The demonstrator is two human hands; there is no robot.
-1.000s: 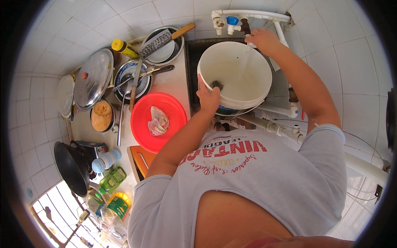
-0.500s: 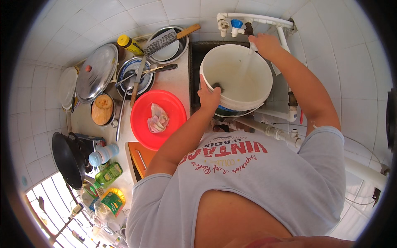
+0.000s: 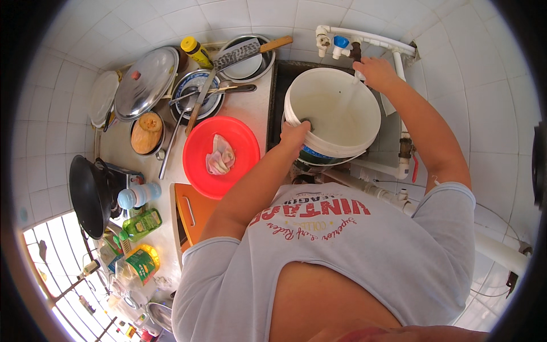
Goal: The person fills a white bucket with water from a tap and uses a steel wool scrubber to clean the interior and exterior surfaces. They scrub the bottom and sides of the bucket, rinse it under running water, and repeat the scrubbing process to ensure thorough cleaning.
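Left hand [image 3: 294, 135] has drawn in its extended finger, gripping the white bucket [image 3: 337, 150], printed blue outside; right hand [image 3: 375, 73] curls its fingers round the tap [image 3: 359, 76]; mostly red lettering [image 3: 327, 209] crosses the shirt [image 3: 376, 256].

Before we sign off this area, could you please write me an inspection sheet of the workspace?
Surface: pale counter, stained in places and crowded with kitchenware.
Job's things: white bucket at the dark sink; a pale stream, apparently water, falls into it from the white spout.
Clutter: red basin with pale pieces inside; cleaver lying across bowls; metal lid; black wok; green bottle.
Hands: left hand grips the bucket's rim; right hand is on the spout.
Cables: thin, cable-like lines by the right wall; type unclear.
Surroundings: white tiled walls, white pipes, barred window.
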